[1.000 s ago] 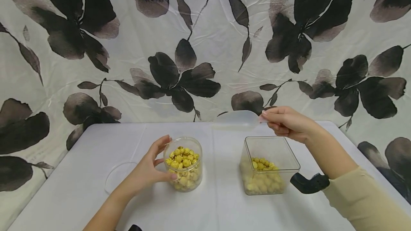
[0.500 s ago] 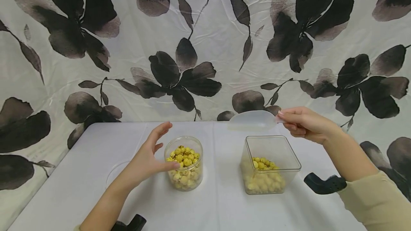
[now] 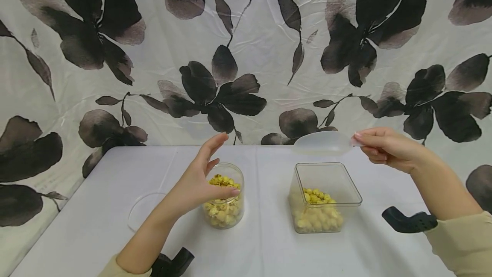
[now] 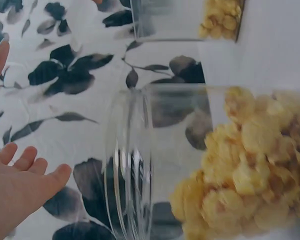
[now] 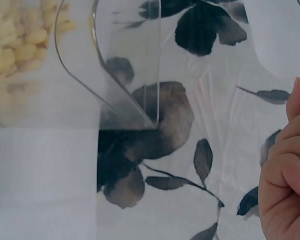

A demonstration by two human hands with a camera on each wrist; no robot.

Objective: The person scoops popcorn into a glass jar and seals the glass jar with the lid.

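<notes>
My left hand [image 3: 196, 187] hovers over the near left side of a round clear jar [image 3: 224, 217], thumb and fingers spread and relaxed around nothing. Yellow popcorn fills much of the jar, and the hand covers part of its rim. In the left wrist view the fingers [image 4: 27, 160] show apart from the jar mouth [image 4: 132, 165]. On the right, my right hand [image 3: 392, 148] pinches the short handle of a translucent white scoop [image 3: 323, 143]. The scoop is held up level, above and behind a square clear container [image 3: 347, 219], which has popcorn [image 3: 317, 221] in its lower part.
A clear round lid [image 3: 132, 208] lies flat on the white table [image 3: 269, 251], left of the jar and partly behind my left forearm. Behind the table's far edge hangs a floral cloth [image 3: 246, 54]. Black wrist mounts [image 3: 409, 220] sit on both arms.
My left hand has let go of the jar's side and moved up and right over its rim. The right hand has carried the scoop to the right. Jar and container stay put.
</notes>
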